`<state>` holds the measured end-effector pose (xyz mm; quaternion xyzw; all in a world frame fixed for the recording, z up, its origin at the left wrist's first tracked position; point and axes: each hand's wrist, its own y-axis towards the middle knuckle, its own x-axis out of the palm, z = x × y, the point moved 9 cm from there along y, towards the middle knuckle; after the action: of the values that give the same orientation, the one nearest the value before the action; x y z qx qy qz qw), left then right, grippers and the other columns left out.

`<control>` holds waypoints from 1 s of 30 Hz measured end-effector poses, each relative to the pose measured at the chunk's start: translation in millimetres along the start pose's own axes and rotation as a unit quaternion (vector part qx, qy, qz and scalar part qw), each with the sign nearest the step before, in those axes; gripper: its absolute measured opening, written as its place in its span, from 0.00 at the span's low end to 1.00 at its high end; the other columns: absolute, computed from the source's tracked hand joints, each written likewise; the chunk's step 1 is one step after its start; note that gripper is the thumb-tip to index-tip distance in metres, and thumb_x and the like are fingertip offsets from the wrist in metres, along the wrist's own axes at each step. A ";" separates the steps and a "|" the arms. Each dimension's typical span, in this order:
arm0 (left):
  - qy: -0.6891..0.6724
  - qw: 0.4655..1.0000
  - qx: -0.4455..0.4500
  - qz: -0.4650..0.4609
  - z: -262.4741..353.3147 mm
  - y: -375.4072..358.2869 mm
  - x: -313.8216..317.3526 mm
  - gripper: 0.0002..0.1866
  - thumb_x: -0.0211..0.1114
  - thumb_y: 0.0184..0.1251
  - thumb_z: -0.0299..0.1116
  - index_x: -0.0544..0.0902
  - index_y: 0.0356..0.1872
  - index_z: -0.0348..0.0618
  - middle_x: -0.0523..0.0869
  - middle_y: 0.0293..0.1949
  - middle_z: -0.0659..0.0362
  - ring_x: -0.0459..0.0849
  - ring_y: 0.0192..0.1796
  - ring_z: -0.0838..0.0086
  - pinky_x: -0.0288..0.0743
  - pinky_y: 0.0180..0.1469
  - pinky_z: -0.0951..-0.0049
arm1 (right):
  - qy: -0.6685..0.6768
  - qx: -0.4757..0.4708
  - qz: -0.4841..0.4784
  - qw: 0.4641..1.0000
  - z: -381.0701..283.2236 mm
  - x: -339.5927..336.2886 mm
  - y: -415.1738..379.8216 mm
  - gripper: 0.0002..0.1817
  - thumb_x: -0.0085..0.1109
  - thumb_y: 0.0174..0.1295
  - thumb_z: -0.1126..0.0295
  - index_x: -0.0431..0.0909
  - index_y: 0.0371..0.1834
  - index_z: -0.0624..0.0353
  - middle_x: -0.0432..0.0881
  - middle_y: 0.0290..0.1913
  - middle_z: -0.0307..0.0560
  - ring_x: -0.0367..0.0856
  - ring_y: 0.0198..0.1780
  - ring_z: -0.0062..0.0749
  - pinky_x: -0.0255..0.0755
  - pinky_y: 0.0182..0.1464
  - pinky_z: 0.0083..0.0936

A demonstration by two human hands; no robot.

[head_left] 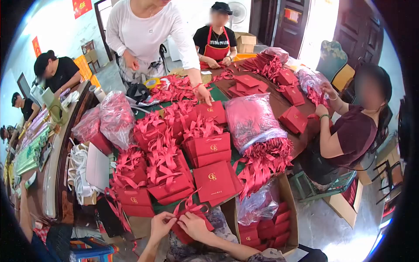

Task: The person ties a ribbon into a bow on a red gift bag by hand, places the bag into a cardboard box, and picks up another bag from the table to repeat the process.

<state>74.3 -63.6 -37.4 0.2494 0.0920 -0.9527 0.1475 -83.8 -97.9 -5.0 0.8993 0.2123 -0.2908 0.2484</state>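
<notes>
A small red gift bag (181, 236) is tilted over my lap at the table's near edge, with a red ribbon (188, 208) at its top. My left hand (162, 226) pinches the ribbon at the bag's left side. On the other side, my right hand (194, 225) has its fingers closed on the ribbon near the bag's top edge. Just beyond my hands lie a flat red bag with a gold logo (214, 182) and a smaller red bag (134, 201). Rows of red bags with ribbon handles (168, 177) stand behind them.
An open carton (293, 218) of red bags stands at my right. Plastic-wrapped red ribbons (257, 120) lie on the table, and a box of white ribbons (78, 168) sits left. A co-worker's hand (203, 94) reaches in from across; another person (349, 126) sits at the right.
</notes>
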 end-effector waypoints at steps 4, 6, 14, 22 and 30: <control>-0.070 0.997 -0.010 -0.019 -14.4 6.2 4.3 0.08 0.76 0.59 0.31 0.89 0.37 0.41 0.90 0.28 0.61 0.83 0.29 0.84 0.75 0.33 0.78 | -0.024 0.050 -0.078 0.995 3.5 -23.7 13.6 0.21 0.65 0.64 0.57 0.75 0.57 0.53 0.84 0.41 0.55 0.86 0.39 0.54 0.79 0.38 0.46; -0.097 0.995 -0.013 -0.027 -14.3 5.8 4.9 0.07 0.76 0.59 0.29 0.89 0.37 0.41 0.89 0.27 0.63 0.83 0.30 0.85 0.74 0.33 0.79 | -0.003 0.090 -0.026 0.996 4.3 -66.8 46.4 0.20 0.61 0.67 0.63 0.74 0.61 0.54 0.86 0.41 0.59 0.87 0.39 0.54 0.80 0.40 0.47; -0.074 0.997 0.009 -0.004 0.3 1.0 0.5 0.07 0.76 0.59 0.31 0.89 0.37 0.41 0.90 0.29 0.61 0.84 0.31 0.84 0.73 0.32 0.78 | -0.125 0.089 0.127 0.980 77.2 -138.8 123.0 0.34 0.55 0.70 0.69 0.57 0.79 0.54 0.81 0.39 0.65 0.83 0.36 0.62 0.76 0.38 0.51; -0.030 0.999 0.024 0.000 7.7 3.0 2.7 0.08 0.75 0.58 0.32 0.89 0.37 0.42 0.91 0.31 0.57 0.90 0.34 0.75 0.77 0.34 0.74 | -0.077 0.066 0.154 0.983 64.7 -144.4 117.7 0.25 0.61 0.67 0.71 0.72 0.68 0.56 0.82 0.39 0.59 0.83 0.38 0.58 0.77 0.41 0.47; -0.011 1.000 0.025 -0.014 27.2 10.8 6.3 0.08 0.74 0.59 0.31 0.88 0.37 0.40 0.91 0.32 0.57 0.90 0.37 0.75 0.78 0.36 0.75 | -0.060 -0.079 0.054 0.994 -20.4 -86.0 55.4 0.07 0.68 0.60 0.68 0.81 0.39 0.53 0.80 0.36 0.45 0.81 0.39 0.43 0.75 0.42 0.38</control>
<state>60.4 -82.0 -18.3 0.2413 0.0699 -0.9593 0.1293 -109.8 -150.2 81.4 0.8679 0.1705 -0.3125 0.3463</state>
